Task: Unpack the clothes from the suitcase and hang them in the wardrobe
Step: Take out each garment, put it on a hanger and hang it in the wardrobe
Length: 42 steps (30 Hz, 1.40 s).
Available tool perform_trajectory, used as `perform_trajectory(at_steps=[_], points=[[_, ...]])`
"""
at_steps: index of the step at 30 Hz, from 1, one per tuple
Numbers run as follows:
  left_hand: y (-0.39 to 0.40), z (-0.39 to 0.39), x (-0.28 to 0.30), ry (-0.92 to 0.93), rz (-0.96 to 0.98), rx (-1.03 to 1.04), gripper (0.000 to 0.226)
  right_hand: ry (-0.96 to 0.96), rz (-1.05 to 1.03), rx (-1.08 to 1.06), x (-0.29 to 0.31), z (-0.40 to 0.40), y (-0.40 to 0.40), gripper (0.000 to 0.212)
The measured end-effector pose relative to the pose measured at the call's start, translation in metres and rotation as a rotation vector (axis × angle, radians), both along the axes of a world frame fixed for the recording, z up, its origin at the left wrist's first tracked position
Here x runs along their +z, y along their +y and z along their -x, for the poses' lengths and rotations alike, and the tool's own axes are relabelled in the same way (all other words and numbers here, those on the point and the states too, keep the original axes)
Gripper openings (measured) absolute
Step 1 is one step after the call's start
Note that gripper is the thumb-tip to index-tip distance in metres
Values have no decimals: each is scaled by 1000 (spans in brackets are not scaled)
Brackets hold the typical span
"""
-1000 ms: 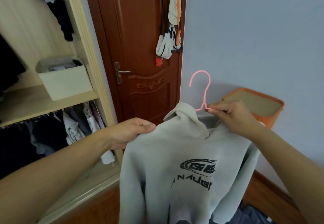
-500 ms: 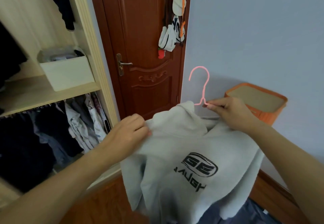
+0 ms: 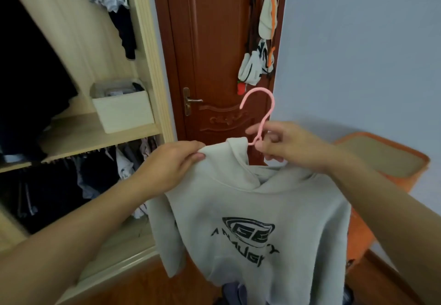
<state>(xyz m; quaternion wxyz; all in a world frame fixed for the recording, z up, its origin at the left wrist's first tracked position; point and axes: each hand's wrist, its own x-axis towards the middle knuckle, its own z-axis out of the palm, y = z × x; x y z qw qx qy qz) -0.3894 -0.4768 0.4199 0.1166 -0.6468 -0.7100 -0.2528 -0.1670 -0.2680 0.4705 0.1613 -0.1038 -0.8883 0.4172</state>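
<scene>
Grey hoodie hanging on a pink hanger in front of a brown door, right hand pinching the hanger's neck, left hand gripping the hoodie's shoulder, open wardrobe standing to the left

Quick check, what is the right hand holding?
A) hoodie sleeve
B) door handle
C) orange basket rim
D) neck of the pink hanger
D: the right hand pinches the pink hanger just below its hook, while the left hand grips the grey hoodie at the shoulder.
</scene>
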Motion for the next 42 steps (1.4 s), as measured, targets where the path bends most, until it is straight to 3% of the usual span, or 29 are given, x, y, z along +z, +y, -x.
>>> perform_trajectory(at_steps=[3,7,9,11,12,14,17,21,26,30,33,36,40,42], points=[[-11,8,19,-155,9,13,22,-42,42,98,27,35,-24,24],[-24,14,66,-394,180,-98,69,-63,22,222,41,87,-51,17],[-29,24,78,-465,158,-115,62,-28,21,232,47,113,-60,14],[-43,48,87,-474,65,-35,38,1,-14,246,54,137,-68,13],[-55,65,88,-432,15,7,27,-4,-57,266,56,148,-72,13],[-88,101,84,-156,-96,76,17,-50,-141,287,58,169,-77,14],[-140,156,56,322,-215,155,30,-47,-20,270,53,202,-86,14],[-171,215,48,667,-197,241,29,24,78,229,49,267,-125,10],[-174,282,82,383,-99,214,53,102,67,224,81,366,-179,11],[-196,376,108,588,-205,232,31,81,136,177,133,427,-208,16],[-205,446,161,741,-217,241,28,-14,282,191,191,452,-220,42],[-188,484,241,796,-286,265,24,79,352,137,256,478,-233,67],[-189,516,316,429,-381,334,49,298,343,22,329,515,-246,82],[-213,544,321,451,-389,436,57,355,345,-33,342,542,-253,77]])
